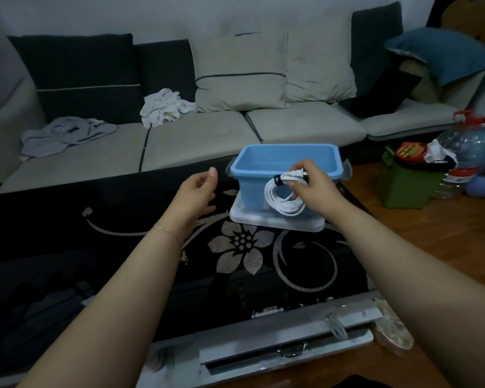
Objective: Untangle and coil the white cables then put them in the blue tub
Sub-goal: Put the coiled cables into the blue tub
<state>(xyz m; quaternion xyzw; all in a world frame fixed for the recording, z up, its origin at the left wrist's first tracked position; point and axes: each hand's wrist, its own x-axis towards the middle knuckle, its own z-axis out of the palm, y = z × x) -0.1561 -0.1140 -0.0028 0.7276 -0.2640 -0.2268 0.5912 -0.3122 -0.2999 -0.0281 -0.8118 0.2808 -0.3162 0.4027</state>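
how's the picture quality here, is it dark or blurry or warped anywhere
Head view: dim and bluish overall; the black table shows faint reflections; wide-angle bending curves the sofa and edges; the right hand, white cable and blue tub stay fairly sharp; the left hand looks slightly soft.

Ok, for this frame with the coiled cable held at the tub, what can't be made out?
Head view only:
- Floor of the blue tub: hidden by its own near wall, so any cables already inside can't be seen.
- Right hand fingers: the hand's back hides how they hold the white cable coil.
- Plug prongs: too small and blurred.
- Left hand palm: turned away.
- Table left part: too dark.
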